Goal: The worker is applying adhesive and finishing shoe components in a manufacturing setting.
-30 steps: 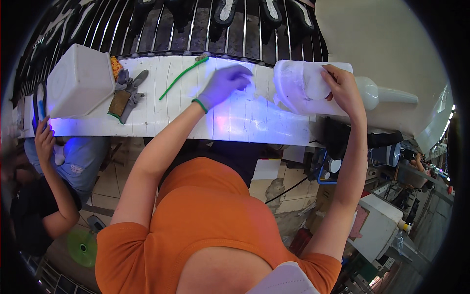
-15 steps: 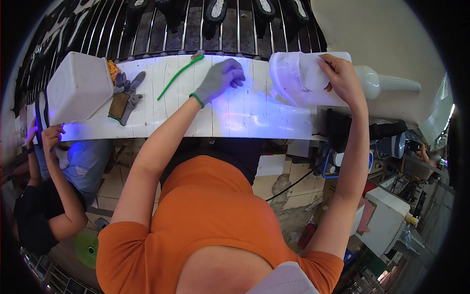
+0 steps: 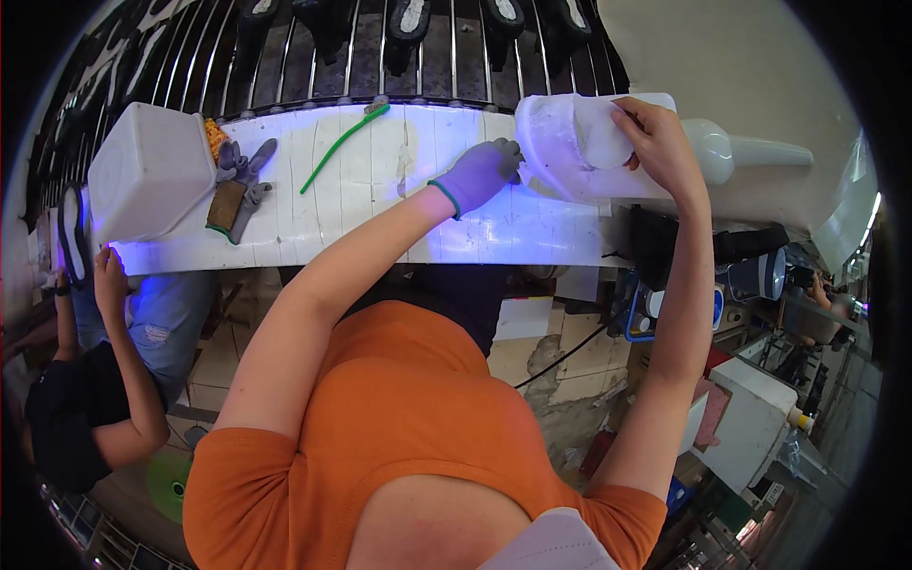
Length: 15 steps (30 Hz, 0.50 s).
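Gloved L hand (image 3: 484,177), fingers curled, is just L of white container (image 3: 548,144); R hand (image 3: 668,150) pinches white disc (image 3: 598,136) atop container, w/ poss. slip if grip loosens.

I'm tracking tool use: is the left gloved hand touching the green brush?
Apart: the head view shows white tabletop between the left hand and green brush.

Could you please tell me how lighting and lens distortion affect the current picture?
In the head view, blue-violet light tints the white bench and the gloved left hand; also in the head view, the fisheye lens bows the bench's far edge, and the picture darkens to black toward the corners; small things at its far right are hard to make out.
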Tool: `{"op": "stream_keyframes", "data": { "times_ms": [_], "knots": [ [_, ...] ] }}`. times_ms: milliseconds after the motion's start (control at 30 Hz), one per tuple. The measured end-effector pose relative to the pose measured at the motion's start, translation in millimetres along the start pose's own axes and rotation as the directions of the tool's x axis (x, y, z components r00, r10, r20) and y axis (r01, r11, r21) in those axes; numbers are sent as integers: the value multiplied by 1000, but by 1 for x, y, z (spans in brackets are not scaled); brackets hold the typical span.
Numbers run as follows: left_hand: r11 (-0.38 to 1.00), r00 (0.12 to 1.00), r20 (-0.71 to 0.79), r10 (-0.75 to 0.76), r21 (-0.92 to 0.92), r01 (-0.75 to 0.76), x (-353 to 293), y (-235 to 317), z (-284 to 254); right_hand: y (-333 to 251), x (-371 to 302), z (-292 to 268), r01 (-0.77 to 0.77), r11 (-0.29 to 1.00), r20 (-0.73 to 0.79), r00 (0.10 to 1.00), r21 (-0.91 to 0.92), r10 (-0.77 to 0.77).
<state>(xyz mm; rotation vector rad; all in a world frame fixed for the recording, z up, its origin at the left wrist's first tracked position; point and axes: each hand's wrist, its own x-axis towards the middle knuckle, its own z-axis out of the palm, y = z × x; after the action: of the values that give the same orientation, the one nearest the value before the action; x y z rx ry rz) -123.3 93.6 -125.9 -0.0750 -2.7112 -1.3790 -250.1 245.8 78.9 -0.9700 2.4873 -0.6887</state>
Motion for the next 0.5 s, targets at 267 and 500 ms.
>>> {"op": "stream_keyframes", "data": {
  "times_ms": [267, 500],
  "knots": [
    [998, 998, 61, 0, 61, -3, 12, 2, -9, -3, 0, 2, 10, 1000, -12, 1000, 1, -10],
    [888, 940, 194, -282, -318, 332, 9, 17, -54, -1, -2, -1, 7, 1000, -12, 1000, 3, -7]
  ]
}}
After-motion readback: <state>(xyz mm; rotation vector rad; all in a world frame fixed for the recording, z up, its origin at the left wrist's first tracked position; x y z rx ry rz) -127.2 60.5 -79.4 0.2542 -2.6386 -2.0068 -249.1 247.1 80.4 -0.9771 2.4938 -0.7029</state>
